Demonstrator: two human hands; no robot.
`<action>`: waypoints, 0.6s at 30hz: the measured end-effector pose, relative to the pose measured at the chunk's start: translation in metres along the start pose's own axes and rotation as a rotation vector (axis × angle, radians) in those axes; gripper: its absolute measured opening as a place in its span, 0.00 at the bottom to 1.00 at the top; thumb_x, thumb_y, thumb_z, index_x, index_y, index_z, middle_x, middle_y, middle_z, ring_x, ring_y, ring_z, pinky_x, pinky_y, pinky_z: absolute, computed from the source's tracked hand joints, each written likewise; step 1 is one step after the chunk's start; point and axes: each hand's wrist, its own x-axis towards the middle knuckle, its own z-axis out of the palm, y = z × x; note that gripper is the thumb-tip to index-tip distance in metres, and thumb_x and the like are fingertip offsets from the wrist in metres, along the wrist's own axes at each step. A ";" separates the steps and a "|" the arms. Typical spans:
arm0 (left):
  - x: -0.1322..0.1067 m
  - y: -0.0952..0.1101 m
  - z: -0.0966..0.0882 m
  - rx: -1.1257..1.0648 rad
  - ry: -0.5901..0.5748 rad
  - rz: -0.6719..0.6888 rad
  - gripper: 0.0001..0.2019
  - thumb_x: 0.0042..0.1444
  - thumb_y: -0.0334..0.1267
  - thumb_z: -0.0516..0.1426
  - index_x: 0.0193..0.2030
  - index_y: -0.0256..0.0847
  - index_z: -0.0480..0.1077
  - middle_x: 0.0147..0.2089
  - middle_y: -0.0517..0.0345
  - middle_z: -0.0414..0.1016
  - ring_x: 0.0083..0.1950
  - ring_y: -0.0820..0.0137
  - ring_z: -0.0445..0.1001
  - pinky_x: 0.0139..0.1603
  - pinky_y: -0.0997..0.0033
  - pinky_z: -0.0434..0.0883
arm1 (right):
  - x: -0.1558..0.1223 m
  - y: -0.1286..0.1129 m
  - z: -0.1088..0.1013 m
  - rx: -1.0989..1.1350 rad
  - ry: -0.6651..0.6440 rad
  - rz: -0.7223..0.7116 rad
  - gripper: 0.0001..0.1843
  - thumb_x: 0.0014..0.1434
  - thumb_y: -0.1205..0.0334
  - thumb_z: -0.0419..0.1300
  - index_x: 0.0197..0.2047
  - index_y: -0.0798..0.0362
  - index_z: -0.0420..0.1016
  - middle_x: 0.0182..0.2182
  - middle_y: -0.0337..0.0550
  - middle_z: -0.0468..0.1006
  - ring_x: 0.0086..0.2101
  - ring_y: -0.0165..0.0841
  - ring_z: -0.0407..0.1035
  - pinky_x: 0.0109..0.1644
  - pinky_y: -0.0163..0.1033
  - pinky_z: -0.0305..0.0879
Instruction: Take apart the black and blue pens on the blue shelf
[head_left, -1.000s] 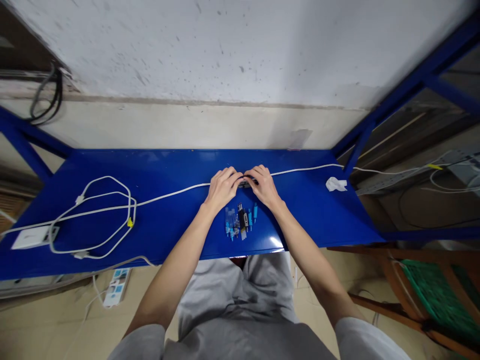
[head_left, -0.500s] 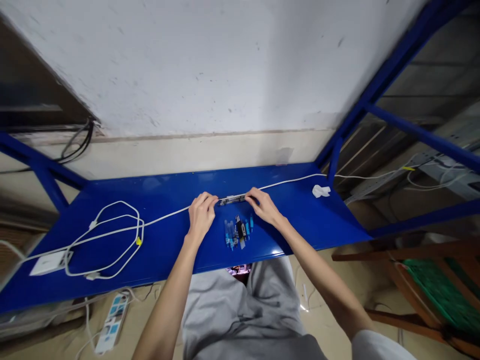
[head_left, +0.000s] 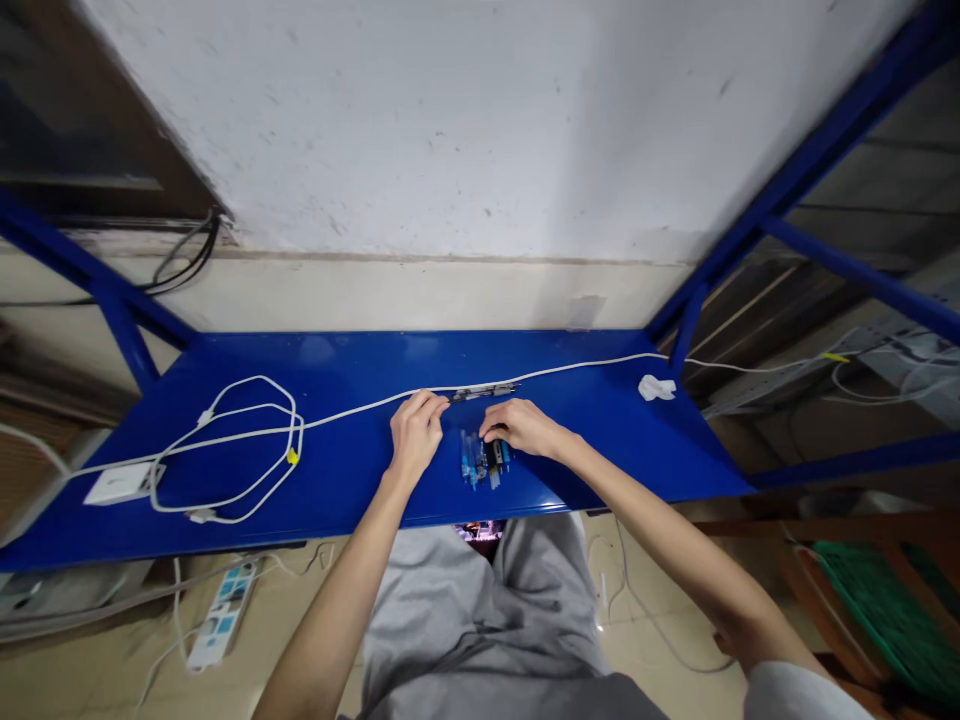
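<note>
On the blue tabletop, a few slim pens [head_left: 484,391] lie side by side along a white cable. My left hand [head_left: 417,430] is at their left end, its thumb and fingers pressed together; whether it grips a pen tip is too small to see. Closer to me is a small group of pen parts [head_left: 472,462], with clear tubes, blue pieces and black pieces. Over its far edge my right hand [head_left: 519,428] is bent down, fingers closed in a pinch. What that pinch holds, if anything, is hidden, and the hand covers part of the group.
A white cable [head_left: 360,408] crosses the table, with a looped cable [head_left: 225,502] and a white box [head_left: 124,484] at left. Crumpled white tissue [head_left: 657,388] lies at right. Blue frame bars flank the table; a power strip [head_left: 223,615] is on the floor.
My right hand has left the right end of the pens and come down towards me to the pen parts. My left hand stays by the pens' left end. The view has shifted slightly.
</note>
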 end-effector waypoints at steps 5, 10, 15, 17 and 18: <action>0.000 0.000 0.000 -0.010 -0.013 -0.010 0.14 0.70 0.35 0.52 0.40 0.42 0.78 0.42 0.54 0.80 0.44 0.66 0.77 0.47 0.67 0.71 | 0.010 0.010 0.006 0.108 0.022 0.058 0.06 0.58 0.63 0.72 0.38 0.50 0.80 0.31 0.38 0.83 0.32 0.32 0.76 0.37 0.33 0.61; 0.001 -0.002 0.001 -0.016 0.030 -0.043 0.13 0.70 0.35 0.52 0.39 0.42 0.78 0.41 0.54 0.80 0.43 0.66 0.78 0.47 0.68 0.71 | 0.015 0.019 0.009 0.245 -0.020 -0.004 0.04 0.64 0.66 0.66 0.38 0.51 0.84 0.37 0.44 0.86 0.38 0.36 0.81 0.45 0.35 0.68; 0.002 -0.003 0.002 -0.034 0.033 -0.053 0.13 0.69 0.35 0.53 0.39 0.42 0.78 0.41 0.55 0.80 0.43 0.67 0.78 0.47 0.68 0.71 | 0.012 0.016 0.003 0.198 -0.052 0.016 0.07 0.63 0.70 0.65 0.39 0.50 0.83 0.35 0.40 0.85 0.37 0.34 0.80 0.42 0.34 0.66; 0.003 -0.003 0.001 -0.039 0.037 -0.060 0.12 0.69 0.35 0.53 0.38 0.42 0.78 0.41 0.55 0.80 0.43 0.67 0.78 0.47 0.68 0.72 | 0.011 0.014 0.001 0.161 -0.078 -0.010 0.09 0.62 0.73 0.65 0.37 0.50 0.83 0.36 0.40 0.84 0.37 0.32 0.79 0.41 0.33 0.64; 0.003 -0.003 0.001 -0.041 0.041 -0.063 0.12 0.69 0.35 0.53 0.38 0.42 0.78 0.41 0.55 0.80 0.43 0.67 0.78 0.47 0.68 0.72 | 0.011 0.013 0.001 0.145 -0.087 -0.024 0.09 0.62 0.74 0.65 0.36 0.50 0.83 0.37 0.40 0.84 0.37 0.32 0.78 0.40 0.33 0.63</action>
